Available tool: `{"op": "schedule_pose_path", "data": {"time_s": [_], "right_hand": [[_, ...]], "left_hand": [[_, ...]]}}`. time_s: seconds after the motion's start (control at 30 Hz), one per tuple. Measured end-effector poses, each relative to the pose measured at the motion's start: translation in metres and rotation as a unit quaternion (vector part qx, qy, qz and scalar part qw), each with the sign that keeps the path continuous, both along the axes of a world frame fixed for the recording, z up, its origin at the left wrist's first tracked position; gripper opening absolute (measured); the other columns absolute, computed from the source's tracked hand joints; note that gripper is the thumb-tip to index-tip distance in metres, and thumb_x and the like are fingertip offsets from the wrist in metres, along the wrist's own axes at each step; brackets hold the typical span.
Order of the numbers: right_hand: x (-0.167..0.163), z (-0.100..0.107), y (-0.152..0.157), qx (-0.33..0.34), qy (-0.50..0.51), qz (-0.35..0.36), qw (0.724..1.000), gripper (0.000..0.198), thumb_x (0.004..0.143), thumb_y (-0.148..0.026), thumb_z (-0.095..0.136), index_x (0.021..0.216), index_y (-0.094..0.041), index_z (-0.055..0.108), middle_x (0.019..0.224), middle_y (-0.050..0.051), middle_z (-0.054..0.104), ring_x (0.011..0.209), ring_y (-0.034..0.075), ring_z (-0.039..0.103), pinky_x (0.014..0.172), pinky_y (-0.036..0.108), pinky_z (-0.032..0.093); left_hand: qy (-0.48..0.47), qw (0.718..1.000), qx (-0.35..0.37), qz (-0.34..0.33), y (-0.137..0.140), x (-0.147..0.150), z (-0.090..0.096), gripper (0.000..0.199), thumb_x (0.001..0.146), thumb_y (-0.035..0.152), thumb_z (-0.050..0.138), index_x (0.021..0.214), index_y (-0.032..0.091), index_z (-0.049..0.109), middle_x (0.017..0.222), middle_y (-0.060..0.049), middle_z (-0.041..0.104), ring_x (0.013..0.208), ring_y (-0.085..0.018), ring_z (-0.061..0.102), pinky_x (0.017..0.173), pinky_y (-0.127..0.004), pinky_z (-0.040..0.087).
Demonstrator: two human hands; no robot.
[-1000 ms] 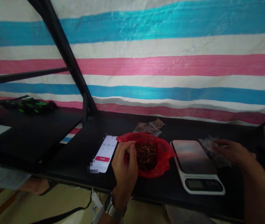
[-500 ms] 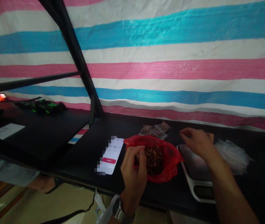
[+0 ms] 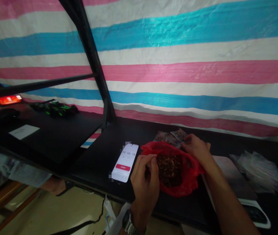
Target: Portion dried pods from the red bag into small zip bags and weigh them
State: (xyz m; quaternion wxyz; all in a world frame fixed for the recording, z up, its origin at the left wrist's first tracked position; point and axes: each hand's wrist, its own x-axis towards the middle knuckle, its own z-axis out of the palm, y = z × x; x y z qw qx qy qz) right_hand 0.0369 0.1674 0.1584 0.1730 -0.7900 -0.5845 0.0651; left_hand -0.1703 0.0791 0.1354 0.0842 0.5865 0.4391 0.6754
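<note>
A red plastic bag (image 3: 192,182) lies opened out, with a heap of brown dried pieces (image 3: 169,168) inside. My left hand (image 3: 145,179) is at the bag's left rim, thumb and fingers pinched together over the contents; what they hold is hidden. At the bag's far right rim, my right hand (image 3: 197,147) reaches over with its fingers closed, close to the small filled clear packets (image 3: 164,137) behind the bag. Whether it grips a packet or the rim, I cannot make out. My right forearm partly covers a flat white-edged scale (image 3: 237,176).
A phone (image 3: 125,163) showing a running timer lies left of the bag. Clear empty bags (image 3: 261,169) are piled right of the scale. A black frame post (image 3: 96,65) rises behind. A green-black model car (image 3: 55,107) and white card (image 3: 24,132) lie on the left table.
My right hand has moved left from above the scale to the bag's far rim by the packets. My left hand stays at the bag. The view has shifted slightly left.
</note>
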Motion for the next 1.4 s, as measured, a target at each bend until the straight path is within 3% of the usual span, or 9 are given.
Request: {"op": "schedule_pose_path", "data": {"time_s": [0.2,0.33,0.4,0.53,0.67,0.77,0.9,1.17,1.4], "right_hand": [[0.001,0.019,-0.004,0.054,0.136,-0.009,0.989,0.024,0.081,-0.033,0.064,0.102,-0.022,0.065,0.099,0.009,0.083,0.099,0.029,0.077,0.093,0.045,0.050],[0.003,0.043,-0.022,0.172,0.346,0.031,0.922,0.033,0.070,-0.041,0.074,0.094,-0.024,0.060,0.090,0.006,0.080,0.083,0.025,0.075,0.080,0.038,0.056],[0.000,0.056,-0.034,0.198,0.394,0.052,0.896,0.036,0.065,-0.041,0.079,0.090,-0.025,0.059,0.086,0.003,0.078,0.077,0.023,0.073,0.074,0.035,0.056],[-0.014,0.077,-0.058,0.198,0.366,0.164,0.894,0.025,0.069,-0.036,0.079,0.082,-0.025,0.060,0.082,0.001,0.074,0.079,0.020,0.072,0.076,0.032,0.056],[-0.030,0.074,-0.069,0.090,0.330,0.263,0.902,0.009,0.073,-0.025,0.069,0.080,-0.025,0.063,0.082,-0.001,0.074,0.081,0.019,0.072,0.076,0.031,0.055],[-0.032,0.065,-0.068,0.040,0.355,0.274,0.893,0.010,0.072,-0.022,0.065,0.081,-0.024,0.062,0.081,-0.001,0.074,0.080,0.019,0.072,0.072,0.030,0.054],[-0.022,0.061,-0.066,0.023,0.396,0.277,0.875,0.012,0.073,-0.025,0.068,0.082,-0.024,0.060,0.082,-0.001,0.073,0.079,0.019,0.070,0.072,0.030,0.055],[-0.012,0.062,-0.068,0.046,0.380,0.276,0.882,0.014,0.075,-0.027,0.073,0.083,-0.024,0.062,0.081,-0.001,0.070,0.081,0.019,0.069,0.076,0.031,0.053],[-0.017,0.068,-0.074,0.114,0.257,0.222,0.934,0.007,0.080,-0.031,0.069,0.083,-0.025,0.066,0.087,0.001,0.073,0.084,0.021,0.068,0.083,0.036,0.050]], "left_hand": [[0.001,1.000,0.010,-0.020,-0.002,0.006,0.000,0.015,0.102,0.015,0.059,0.098,0.021,0.073,0.077,0.001,0.069,0.065,-0.012,0.064,0.062,-0.023,0.051],[0.001,0.999,-0.007,-0.050,-0.007,0.013,0.001,0.017,0.103,0.019,0.059,0.097,0.022,0.075,0.078,-0.001,0.070,0.066,-0.013,0.065,0.061,-0.024,0.052],[-0.007,0.997,-0.014,-0.070,-0.008,0.017,0.002,0.018,0.103,0.022,0.059,0.096,0.022,0.076,0.079,-0.002,0.070,0.068,-0.014,0.066,0.062,-0.025,0.053],[-0.099,0.983,-0.082,-0.129,-0.006,0.029,0.005,0.012,0.100,0.030,0.066,0.098,0.023,0.076,0.078,0.000,0.067,0.065,-0.013,0.063,0.060,-0.023,0.053],[-0.243,0.920,-0.195,-0.239,0.002,0.042,0.007,0.027,0.093,0.047,0.074,0.098,0.021,0.070,0.074,0.001,0.066,0.058,-0.011,0.060,0.052,-0.021,0.050],[-0.285,0.881,-0.238,-0.293,0.008,0.045,0.008,0.037,0.085,0.053,0.082,0.095,0.021,0.066,0.072,0.002,0.066,0.056,-0.011,0.058,0.051,-0.021,0.048],[-0.287,0.857,-0.259,-0.340,0.010,0.043,0.007,0.034,0.081,0.045,0.086,0.094,0.019,0.069,0.078,-0.001,0.072,0.064,-0.012,0.064,0.059,-0.022,0.052],[-0.234,0.867,-0.273,-0.345,0.008,0.040,0.004,0.024,0.087,0.038,0.078,0.083,0.018,0.065,0.065,0.003,0.063,0.058,-0.011,0.057,0.056,-0.021,0.046],[-0.222,0.909,-0.257,-0.241,0.010,0.040,0.003,0.027,0.091,0.044,0.071,0.081,0.021,0.059,0.065,0.005,0.057,0.053,-0.011,0.050,0.049,-0.021,0.041]]}}
